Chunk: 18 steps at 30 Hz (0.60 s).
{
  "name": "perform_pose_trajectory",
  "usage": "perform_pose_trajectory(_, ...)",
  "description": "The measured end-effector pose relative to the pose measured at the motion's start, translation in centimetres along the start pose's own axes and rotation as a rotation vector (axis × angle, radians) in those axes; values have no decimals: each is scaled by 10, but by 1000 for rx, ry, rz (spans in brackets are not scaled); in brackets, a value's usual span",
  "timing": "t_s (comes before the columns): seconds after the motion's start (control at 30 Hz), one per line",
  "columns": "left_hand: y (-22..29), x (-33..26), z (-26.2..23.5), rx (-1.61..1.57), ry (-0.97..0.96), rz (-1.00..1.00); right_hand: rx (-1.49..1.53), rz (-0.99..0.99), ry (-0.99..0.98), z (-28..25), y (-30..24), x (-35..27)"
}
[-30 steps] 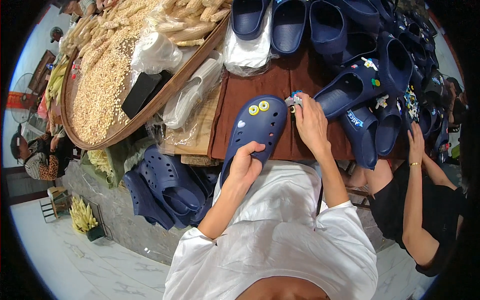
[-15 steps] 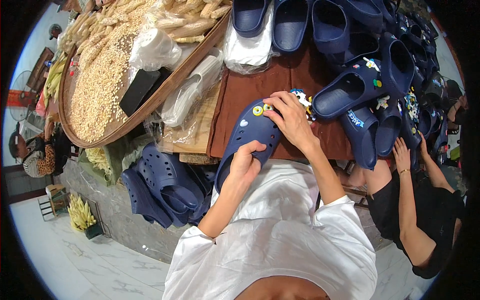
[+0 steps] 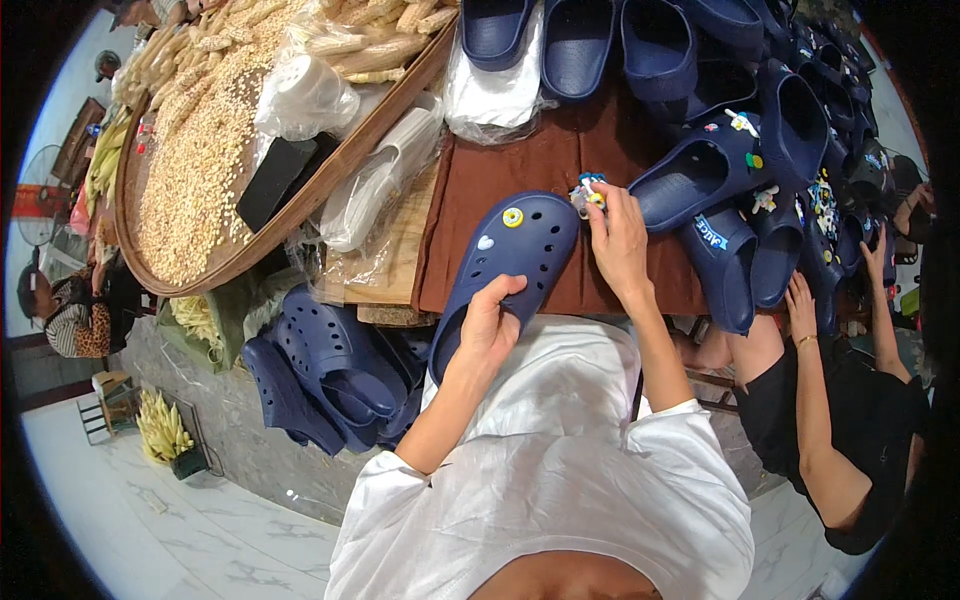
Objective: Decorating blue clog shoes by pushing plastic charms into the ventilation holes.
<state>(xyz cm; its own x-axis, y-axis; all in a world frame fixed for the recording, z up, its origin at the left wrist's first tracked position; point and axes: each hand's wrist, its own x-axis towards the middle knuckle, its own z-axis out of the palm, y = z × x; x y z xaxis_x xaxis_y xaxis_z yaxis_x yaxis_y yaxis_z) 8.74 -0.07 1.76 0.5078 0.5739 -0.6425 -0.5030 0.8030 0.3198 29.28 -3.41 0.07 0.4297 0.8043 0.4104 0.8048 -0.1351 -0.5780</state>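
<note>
My left hand (image 3: 490, 325) grips the heel end of a dark blue perforated clog (image 3: 510, 262), held flat over the brown table edge. Two small charms, a yellow ring and a pale one, sit on its toe. My right hand (image 3: 618, 238) is just right of the toe, fingertips pinched on a small colourful charm (image 3: 586, 193). Beyond it lie more blue clogs (image 3: 700, 180), some decorated with charms.
A wide woven tray of pale kernels (image 3: 200, 170) fills the upper left, with a black box and plastic bags on it. A pile of blue clogs (image 3: 330, 370) sits below the table at left. Another person's arms (image 3: 830, 400) reach in at right.
My right hand has drawn back from on top of the clog's toe to its right side, now pinching a charm. My left hand still holds the clog.
</note>
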Motion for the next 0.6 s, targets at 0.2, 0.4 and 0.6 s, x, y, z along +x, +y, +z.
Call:
perform_pose_trajectory(0.2,1,2,-6,-135,-55,-14,-51,-109,10,-5,-25,10)
perform_pose_trajectory(0.4,-2,7,-9,-101,-140,21,16,-371,-190,16,-57,21)
perform_pose_trajectory(0.6,1,4,0,-139,-121,10,222,-264,-277,29,-48,25)
